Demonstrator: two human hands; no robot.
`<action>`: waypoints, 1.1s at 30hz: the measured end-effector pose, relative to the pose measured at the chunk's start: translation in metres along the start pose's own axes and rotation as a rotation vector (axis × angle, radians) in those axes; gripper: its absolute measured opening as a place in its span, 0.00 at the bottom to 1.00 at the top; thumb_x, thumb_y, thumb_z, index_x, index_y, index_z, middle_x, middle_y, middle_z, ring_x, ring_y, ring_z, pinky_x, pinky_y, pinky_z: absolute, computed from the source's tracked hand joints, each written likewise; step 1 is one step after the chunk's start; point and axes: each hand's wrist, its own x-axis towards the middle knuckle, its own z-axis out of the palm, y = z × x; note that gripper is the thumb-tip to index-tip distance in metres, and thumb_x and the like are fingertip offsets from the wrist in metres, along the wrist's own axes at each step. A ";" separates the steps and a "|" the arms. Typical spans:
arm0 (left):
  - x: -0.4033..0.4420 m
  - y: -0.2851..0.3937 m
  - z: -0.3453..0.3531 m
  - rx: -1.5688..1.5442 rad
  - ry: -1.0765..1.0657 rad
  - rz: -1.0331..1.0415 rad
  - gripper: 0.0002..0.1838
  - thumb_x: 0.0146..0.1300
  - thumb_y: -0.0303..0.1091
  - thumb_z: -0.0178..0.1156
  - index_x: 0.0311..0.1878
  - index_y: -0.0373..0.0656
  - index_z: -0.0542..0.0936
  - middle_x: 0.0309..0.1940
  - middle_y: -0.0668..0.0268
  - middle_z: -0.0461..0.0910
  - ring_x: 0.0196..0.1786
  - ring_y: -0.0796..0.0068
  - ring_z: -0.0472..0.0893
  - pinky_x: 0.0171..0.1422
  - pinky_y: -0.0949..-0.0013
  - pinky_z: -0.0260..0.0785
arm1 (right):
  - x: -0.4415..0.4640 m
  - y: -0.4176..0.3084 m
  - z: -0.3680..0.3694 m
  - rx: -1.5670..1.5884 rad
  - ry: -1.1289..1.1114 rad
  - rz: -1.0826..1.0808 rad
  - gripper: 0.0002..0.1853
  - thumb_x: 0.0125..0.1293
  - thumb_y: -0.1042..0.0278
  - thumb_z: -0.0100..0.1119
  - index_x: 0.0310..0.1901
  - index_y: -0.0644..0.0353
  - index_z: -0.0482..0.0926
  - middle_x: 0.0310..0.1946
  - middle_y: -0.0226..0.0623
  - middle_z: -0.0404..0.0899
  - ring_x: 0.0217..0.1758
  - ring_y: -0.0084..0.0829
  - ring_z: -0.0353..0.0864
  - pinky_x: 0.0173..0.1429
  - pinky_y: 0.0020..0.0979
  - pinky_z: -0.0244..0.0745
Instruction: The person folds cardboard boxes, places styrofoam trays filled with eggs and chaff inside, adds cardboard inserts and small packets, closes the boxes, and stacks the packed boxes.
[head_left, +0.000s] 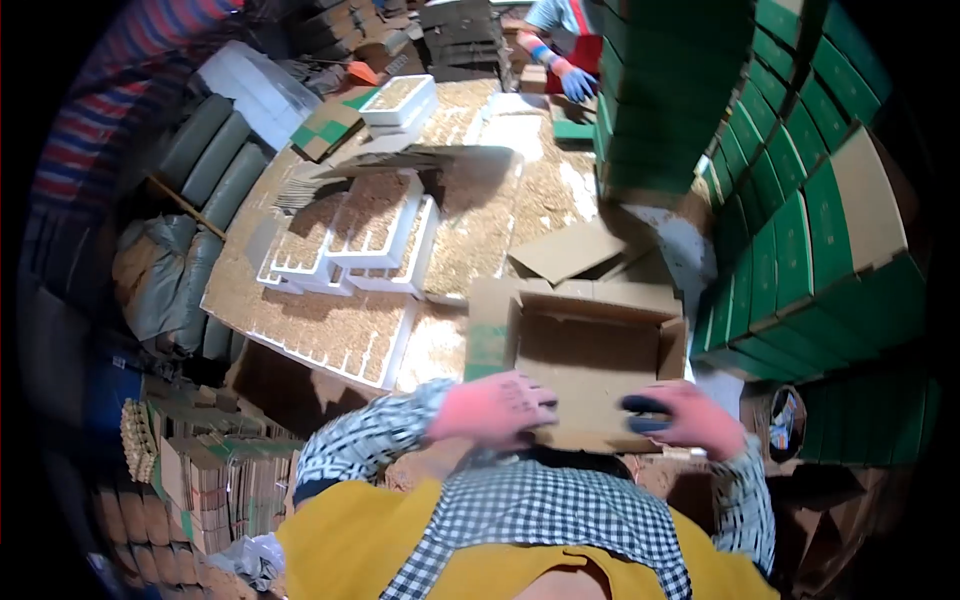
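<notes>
In the head view, an open rectangular brown cardboard box (590, 350) lies before the person. The pink-gloved left hand (493, 409) is at its near-left corner, grip unclear; the pink-gloved right hand (692, 416), fingers parted, is at the near-right corner.

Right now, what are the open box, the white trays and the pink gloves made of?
Open box: matt brown cardboard, by its stiff folded flaps.
White trays: perhaps matt foam, going by their thick pale walls, though hard plastic is possible.
Pink gloves: probably dull stretchy fabric, since they fit closely; dark fingertips maybe rubber-coated.
</notes>
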 end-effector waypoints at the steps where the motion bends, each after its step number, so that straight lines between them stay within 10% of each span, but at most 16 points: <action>1: -0.011 0.010 -0.032 -0.088 0.042 -0.140 0.10 0.54 0.39 0.65 0.36 0.45 0.82 0.31 0.65 0.80 0.31 0.65 0.80 0.38 0.65 0.73 | -0.019 -0.003 -0.008 -0.054 0.370 0.058 0.25 0.50 0.71 0.69 0.52 0.60 0.78 0.43 0.41 0.82 0.48 0.39 0.81 0.57 0.35 0.73; 3: -0.043 0.009 -0.060 -0.151 0.009 -0.434 0.09 0.54 0.38 0.66 0.38 0.48 0.82 0.32 0.65 0.80 0.37 0.66 0.82 0.41 0.62 0.73 | -0.034 0.011 -0.017 0.177 0.539 0.211 0.15 0.50 0.76 0.65 0.43 0.62 0.81 0.37 0.40 0.83 0.42 0.33 0.82 0.51 0.31 0.75; 4: -0.039 -0.005 -0.040 -0.097 -0.402 -0.526 0.12 0.60 0.40 0.62 0.44 0.47 0.82 0.35 0.66 0.81 0.37 0.70 0.81 0.46 0.64 0.75 | -0.035 0.029 -0.011 0.221 0.501 0.296 0.14 0.50 0.76 0.64 0.42 0.62 0.81 0.37 0.39 0.83 0.42 0.30 0.82 0.51 0.31 0.75; 6: -0.032 -0.026 0.051 -0.497 -0.031 -0.273 0.19 0.64 0.40 0.58 0.56 0.43 0.75 0.42 0.59 0.80 0.45 0.62 0.80 0.54 0.60 0.72 | 0.017 0.082 0.069 0.334 0.489 0.161 0.20 0.50 0.71 0.68 0.47 0.61 0.79 0.42 0.42 0.81 0.47 0.34 0.81 0.53 0.32 0.74; 8: -0.022 -0.049 0.122 -0.273 0.042 -0.150 0.24 0.62 0.39 0.60 0.62 0.45 0.72 0.43 0.55 0.79 0.47 0.57 0.79 0.56 0.62 0.71 | 0.044 0.082 0.096 -0.327 0.366 0.053 0.30 0.46 0.71 0.71 0.55 0.61 0.75 0.48 0.46 0.79 0.52 0.41 0.78 0.56 0.36 0.72; 12: -0.028 -0.046 0.083 -0.258 0.249 -0.721 0.40 0.56 0.51 0.66 0.65 0.35 0.67 0.51 0.49 0.75 0.53 0.55 0.77 0.61 0.62 0.68 | 0.038 0.156 0.119 0.188 1.171 0.157 0.37 0.52 0.75 0.65 0.66 0.64 0.64 0.61 0.49 0.69 0.61 0.42 0.72 0.64 0.35 0.68; 15: -0.063 -0.058 0.121 -1.005 0.475 -1.137 0.39 0.59 0.47 0.66 0.64 0.29 0.65 0.61 0.49 0.71 0.61 0.60 0.73 0.65 0.61 0.66 | 0.041 0.129 0.149 1.102 0.643 0.363 0.44 0.57 0.72 0.56 0.74 0.63 0.46 0.64 0.46 0.64 0.64 0.37 0.68 0.68 0.33 0.65; 19: -0.057 -0.087 0.092 -1.005 0.604 -0.804 0.21 0.68 0.39 0.57 0.58 0.35 0.75 0.53 0.58 0.77 0.58 0.67 0.76 0.63 0.63 0.70 | 0.037 -0.012 0.038 0.400 0.803 0.164 0.56 0.47 0.54 0.74 0.74 0.61 0.49 0.72 0.55 0.50 0.77 0.52 0.44 0.77 0.46 0.45; 22: 0.053 -0.080 -0.008 -1.576 0.876 -0.736 0.25 0.69 0.44 0.54 0.63 0.39 0.70 0.56 0.58 0.75 0.61 0.64 0.74 0.65 0.64 0.68 | -0.013 -0.070 -0.096 0.061 1.121 -0.427 0.51 0.43 0.59 0.74 0.70 0.62 0.59 0.68 0.49 0.62 0.74 0.47 0.57 0.76 0.43 0.51; 27: 0.283 -0.003 -0.112 -1.055 0.751 -0.017 0.34 0.64 0.45 0.59 0.69 0.39 0.64 0.62 0.53 0.70 0.67 0.58 0.68 0.72 0.59 0.57 | -0.223 -0.080 -0.236 -0.379 1.463 -0.361 0.21 0.69 0.64 0.53 0.60 0.66 0.74 0.48 0.41 0.81 0.50 0.31 0.81 0.53 0.29 0.77; 30: 0.381 0.017 -0.077 -0.174 0.623 0.238 0.41 0.58 0.47 0.65 0.71 0.38 0.61 0.65 0.49 0.68 0.70 0.53 0.65 0.77 0.56 0.48 | -0.277 -0.067 -0.281 -0.150 1.835 -0.524 0.23 0.68 0.65 0.54 0.62 0.67 0.71 0.49 0.38 0.79 0.49 0.26 0.79 0.54 0.23 0.69; 33: 0.418 0.016 -0.012 -0.116 0.628 0.193 0.47 0.42 0.34 0.70 0.68 0.32 0.61 0.66 0.47 0.66 0.70 0.47 0.63 0.78 0.57 0.48 | -0.339 -0.002 -0.310 -0.022 1.885 -0.253 0.25 0.71 0.64 0.49 0.66 0.68 0.67 0.60 0.39 0.75 0.57 0.29 0.77 0.63 0.26 0.67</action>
